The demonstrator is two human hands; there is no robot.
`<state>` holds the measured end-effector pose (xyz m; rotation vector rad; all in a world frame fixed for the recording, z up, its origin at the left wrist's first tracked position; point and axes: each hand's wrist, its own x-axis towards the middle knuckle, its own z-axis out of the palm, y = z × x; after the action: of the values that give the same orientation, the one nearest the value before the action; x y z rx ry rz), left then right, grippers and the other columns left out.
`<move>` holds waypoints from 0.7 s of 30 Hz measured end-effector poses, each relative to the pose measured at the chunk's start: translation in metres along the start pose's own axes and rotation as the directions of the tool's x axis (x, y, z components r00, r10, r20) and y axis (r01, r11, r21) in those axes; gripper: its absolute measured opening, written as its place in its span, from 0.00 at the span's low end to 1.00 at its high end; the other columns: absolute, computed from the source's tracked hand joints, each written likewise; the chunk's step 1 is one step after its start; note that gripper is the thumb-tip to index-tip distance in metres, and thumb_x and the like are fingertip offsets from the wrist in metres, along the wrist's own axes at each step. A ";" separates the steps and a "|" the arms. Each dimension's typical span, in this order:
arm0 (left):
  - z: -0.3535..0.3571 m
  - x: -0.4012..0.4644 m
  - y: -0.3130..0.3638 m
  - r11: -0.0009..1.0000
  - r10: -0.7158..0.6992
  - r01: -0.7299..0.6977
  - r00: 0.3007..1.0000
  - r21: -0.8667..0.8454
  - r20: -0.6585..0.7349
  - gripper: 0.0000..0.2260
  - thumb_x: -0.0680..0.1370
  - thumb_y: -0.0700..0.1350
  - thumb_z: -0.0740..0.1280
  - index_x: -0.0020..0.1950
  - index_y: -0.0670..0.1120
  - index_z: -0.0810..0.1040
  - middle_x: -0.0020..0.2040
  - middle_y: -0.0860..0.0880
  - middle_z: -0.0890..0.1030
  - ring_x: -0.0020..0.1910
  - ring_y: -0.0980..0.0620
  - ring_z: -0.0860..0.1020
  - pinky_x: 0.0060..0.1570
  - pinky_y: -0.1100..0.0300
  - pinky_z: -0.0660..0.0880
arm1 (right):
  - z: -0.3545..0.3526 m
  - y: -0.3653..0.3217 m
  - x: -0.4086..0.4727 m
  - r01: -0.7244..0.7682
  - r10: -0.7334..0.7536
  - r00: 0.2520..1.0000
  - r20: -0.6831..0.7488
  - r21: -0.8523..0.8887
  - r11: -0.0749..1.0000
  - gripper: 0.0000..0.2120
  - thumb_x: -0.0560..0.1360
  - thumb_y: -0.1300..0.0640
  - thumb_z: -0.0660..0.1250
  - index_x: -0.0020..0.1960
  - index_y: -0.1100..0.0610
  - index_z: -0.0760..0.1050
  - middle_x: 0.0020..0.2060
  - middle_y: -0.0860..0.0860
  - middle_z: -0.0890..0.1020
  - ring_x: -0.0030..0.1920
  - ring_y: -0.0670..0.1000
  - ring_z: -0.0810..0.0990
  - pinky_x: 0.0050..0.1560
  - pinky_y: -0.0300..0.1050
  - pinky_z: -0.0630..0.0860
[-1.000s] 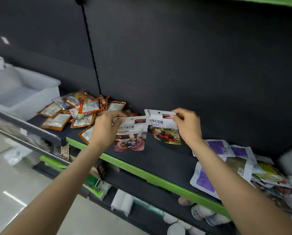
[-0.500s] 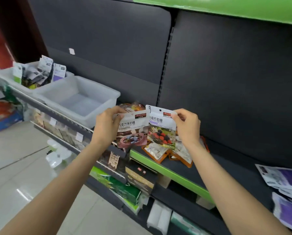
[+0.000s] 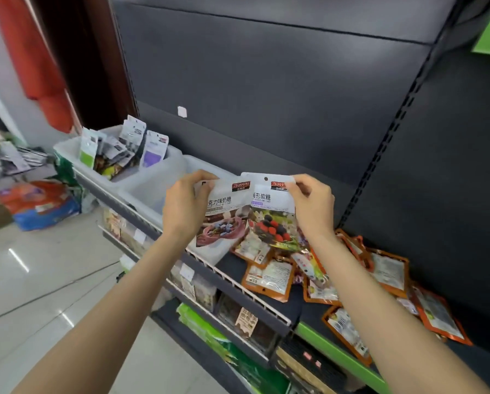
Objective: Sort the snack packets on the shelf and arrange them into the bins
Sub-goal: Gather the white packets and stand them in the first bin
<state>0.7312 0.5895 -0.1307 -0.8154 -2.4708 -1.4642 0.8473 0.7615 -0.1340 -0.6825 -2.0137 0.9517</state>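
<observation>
Fingers (image 3: pixel 198 177) of both hands pinch glossy flat packets (image 3: pixel 272 211) above translucent plastic bin (image 3: pixel 152 191).

I see my left hand (image 3: pixel 185 207) and right hand (image 3: pixel 313 204) side by side, each pinching one upright packet (image 3: pixel 223 211), (image 3: pixel 272 214), edges overlapping, above the near bin (image 3: pixel 150 191). At ten o'clock from them the far bin (image 3: pixel 67 150) holds standing packets (image 3: pixel 118 150). At four o'clock, loose packets (image 3: pixel 269 275) lie flat on the shelf (image 3: pixel 297 305).

near bin (image 3: pixel 152 191): mostly hidden behind left hand (image 3: pixel 185 207) and packets
floor bags (image 3: pixel 36 206): blurred
orange packets (image 3: pixel 269 277): print too small
</observation>
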 end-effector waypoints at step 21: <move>-0.109 0.231 -0.189 0.993 -0.041 0.034 0.997 -0.115 -0.065 0.07 0.80 0.41 0.62 0.46 0.51 0.76 0.43 0.51 0.79 0.40 0.51 0.77 0.34 0.64 0.72 | 0.288 -0.078 0.120 -0.041 0.041 0.999 0.016 -0.013 0.999 0.06 0.78 0.60 0.64 0.47 0.60 0.79 0.40 0.51 0.82 0.41 0.49 0.77 0.40 0.40 0.70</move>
<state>0.4228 0.5125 -0.1278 -0.7299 -2.3849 -1.6302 0.5336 0.6929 -0.1365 -0.7273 -2.0289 0.9717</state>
